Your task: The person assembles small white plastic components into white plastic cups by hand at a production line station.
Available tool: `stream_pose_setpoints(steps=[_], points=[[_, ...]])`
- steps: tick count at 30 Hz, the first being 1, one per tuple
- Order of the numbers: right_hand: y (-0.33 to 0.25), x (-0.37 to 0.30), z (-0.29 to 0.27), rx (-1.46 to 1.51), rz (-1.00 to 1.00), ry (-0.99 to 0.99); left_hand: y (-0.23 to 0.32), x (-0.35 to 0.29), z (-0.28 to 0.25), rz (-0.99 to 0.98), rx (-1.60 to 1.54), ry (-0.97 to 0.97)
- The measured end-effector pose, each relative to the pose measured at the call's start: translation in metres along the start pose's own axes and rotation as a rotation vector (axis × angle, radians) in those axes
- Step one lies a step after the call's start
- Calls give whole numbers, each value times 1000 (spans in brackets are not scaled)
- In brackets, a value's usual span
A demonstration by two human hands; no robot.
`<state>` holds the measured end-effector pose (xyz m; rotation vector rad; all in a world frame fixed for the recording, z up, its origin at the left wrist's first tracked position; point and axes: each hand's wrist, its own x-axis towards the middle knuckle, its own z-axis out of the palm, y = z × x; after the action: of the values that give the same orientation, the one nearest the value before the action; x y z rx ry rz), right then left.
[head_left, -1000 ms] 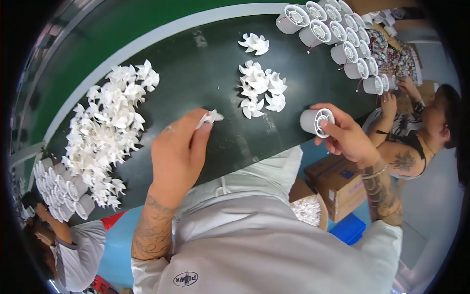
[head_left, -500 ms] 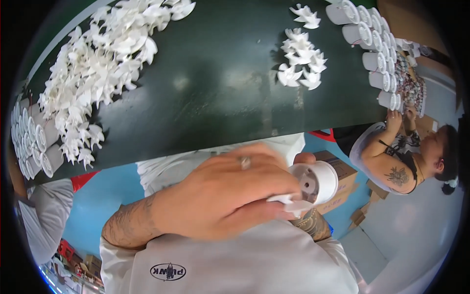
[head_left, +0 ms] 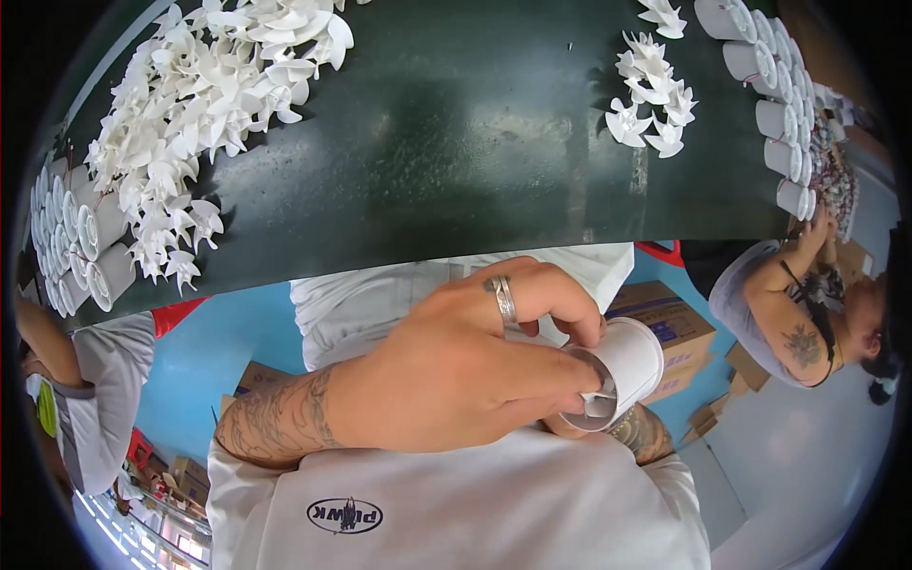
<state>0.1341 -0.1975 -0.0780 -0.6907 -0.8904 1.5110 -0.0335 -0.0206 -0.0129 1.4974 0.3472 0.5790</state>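
My left hand, with a ring on one finger, reaches across from the left. Its thumb and fingertips are bent into the open mouth of a white cylindrical housing, closed on a small white fan blade that shows only in part. My right hand grips the housing from behind and below; most of its fingers are hidden by the housing and the left hand. The housing is tilted, its mouth facing left, close in front of my shirt.
On the dark green table lie a big heap of white fan blades and a smaller group. White housings line the right and left. Co-workers sit right and left. Cardboard boxes stand below.
The fan blade, earlier at the housing's rim in my left hand, is now inside the mouth with the fingertips. The whole view has shifted, so the table things sit differently in it.
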Motion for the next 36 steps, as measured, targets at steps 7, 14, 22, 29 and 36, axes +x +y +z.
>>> stream_pose_setpoints(steps=[7, 14, 22, 29, 36], points=[[-4, -15, 10, 529, 377, 220, -7, -2, 4, -2, -138, 23], [-6, -17, 14, 677, 413, 306, -16, -4, 8, -92, -378, 39], [-16, -13, 17, 844, 459, 409, -14, -3, 6, -121, -321, 24], [-37, 11, 20, 1025, 600, 423, -10, -2, 2, -167, -284, -22], [-35, -18, 20, 643, 616, 390, -9, -7, 2, -337, -465, -123]])
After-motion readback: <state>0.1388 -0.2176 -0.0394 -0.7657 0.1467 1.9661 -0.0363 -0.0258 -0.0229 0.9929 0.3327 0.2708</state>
